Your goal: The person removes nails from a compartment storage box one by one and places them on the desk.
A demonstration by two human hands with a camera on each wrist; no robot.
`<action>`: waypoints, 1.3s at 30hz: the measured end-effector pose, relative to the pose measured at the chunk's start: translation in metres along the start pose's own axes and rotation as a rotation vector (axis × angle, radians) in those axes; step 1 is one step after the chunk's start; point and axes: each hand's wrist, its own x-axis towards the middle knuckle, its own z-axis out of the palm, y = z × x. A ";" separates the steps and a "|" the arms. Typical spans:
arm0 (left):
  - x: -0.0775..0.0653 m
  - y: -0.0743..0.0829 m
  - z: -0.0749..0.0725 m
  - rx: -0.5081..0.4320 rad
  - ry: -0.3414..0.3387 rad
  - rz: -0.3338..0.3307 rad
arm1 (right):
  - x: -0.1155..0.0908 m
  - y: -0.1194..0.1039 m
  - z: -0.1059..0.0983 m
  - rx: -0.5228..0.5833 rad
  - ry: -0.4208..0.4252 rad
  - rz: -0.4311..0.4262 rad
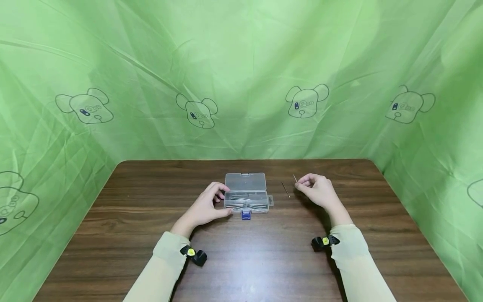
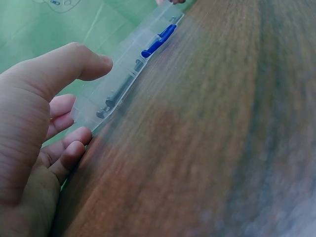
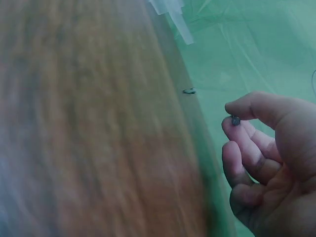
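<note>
A clear plastic storage box (image 1: 246,202) lies on the table, its lid (image 1: 245,182) folded back and its blue latch (image 1: 246,215) hanging at the front. Several thin metal nails (image 1: 235,206) lie in its compartments. My left hand (image 1: 205,205) holds the box's left end, thumb at the front corner and fingers towards the back. To the right of the box, my right hand (image 1: 316,189) pinches a thin nail (image 1: 295,179) between thumb and index finger; its head (image 3: 236,120) shows in the right wrist view. Another nail (image 1: 285,189) lies on the table between the box and my right hand.
The brown wood-grain table (image 1: 234,260) is enclosed at the back and sides by green cloth (image 1: 241,75) with printed bear heads. A clear hanging tab (image 1: 271,200) juts from the box's right end. Cameras are strapped to both wrists.
</note>
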 end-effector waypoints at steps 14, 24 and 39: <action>0.005 -0.001 0.000 0.010 -0.004 0.008 | 0.002 0.010 0.013 -0.051 0.051 0.022; 0.005 -0.001 -0.001 0.008 -0.008 0.001 | 0.002 0.010 0.019 -0.106 0.033 -0.004; 0.002 0.001 -0.002 -0.001 -0.006 -0.014 | 0.001 0.010 0.018 -0.074 -0.017 0.010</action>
